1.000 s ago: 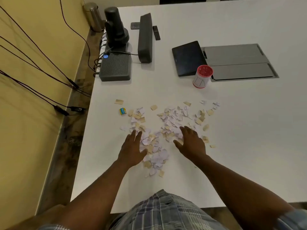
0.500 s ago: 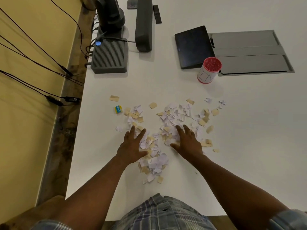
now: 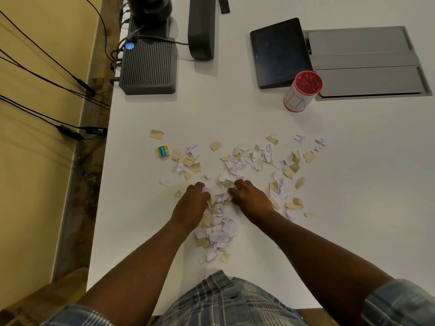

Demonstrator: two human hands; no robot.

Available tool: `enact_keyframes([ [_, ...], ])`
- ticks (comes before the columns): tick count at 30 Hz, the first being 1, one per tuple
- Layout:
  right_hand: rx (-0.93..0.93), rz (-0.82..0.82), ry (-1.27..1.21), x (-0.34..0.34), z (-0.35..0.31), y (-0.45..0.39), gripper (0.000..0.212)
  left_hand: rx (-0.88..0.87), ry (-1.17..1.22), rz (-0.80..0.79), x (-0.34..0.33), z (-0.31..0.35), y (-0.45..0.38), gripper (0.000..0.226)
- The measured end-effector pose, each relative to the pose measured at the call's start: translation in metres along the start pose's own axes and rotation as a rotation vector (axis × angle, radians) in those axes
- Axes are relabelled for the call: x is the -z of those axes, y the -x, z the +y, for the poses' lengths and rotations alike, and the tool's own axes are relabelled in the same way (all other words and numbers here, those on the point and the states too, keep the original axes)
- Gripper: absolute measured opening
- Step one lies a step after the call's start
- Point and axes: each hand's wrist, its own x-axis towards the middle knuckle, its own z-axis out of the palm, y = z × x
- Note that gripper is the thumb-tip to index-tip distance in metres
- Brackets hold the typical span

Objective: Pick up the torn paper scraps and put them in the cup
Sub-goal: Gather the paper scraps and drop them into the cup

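Fingers of the left hand curl around white and tan paper scraps, gripping a bunch; the right hand curls its fingers into the same heap just beside it, gathering pieces. Both hands rest on the white table, well short of the cup. The scraps spread between the hands and the cup. The cup stands upright, red-rimmed, touching a dark tablet behind it.

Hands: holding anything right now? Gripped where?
Both the left hand and the right hand curl their fingers round paper scraps from the middle pile; the exact hold is hidden.
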Motion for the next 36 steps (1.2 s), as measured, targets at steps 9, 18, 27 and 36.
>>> enact_keyframes([
  [9,-0.254,0.159,-0.352,0.009,0.006,0.005,0.024,0.04,0.262,0.111,0.017,0.008,-0.005,0.015],
  [18,-0.695,0.308,-1.212,0.062,0.041,0.006,0.007,0.222,0.54,0.187,0.042,0.023,-0.032,0.017],
  [27,-0.688,0.678,-1.473,0.166,0.107,-0.044,0.008,0.186,0.581,0.101,0.057,0.036,-0.075,0.015],
  [36,-0.778,0.831,-1.093,0.217,0.201,-0.117,0.015,0.203,0.675,0.046,0.055,0.045,-0.089,0.012],
])
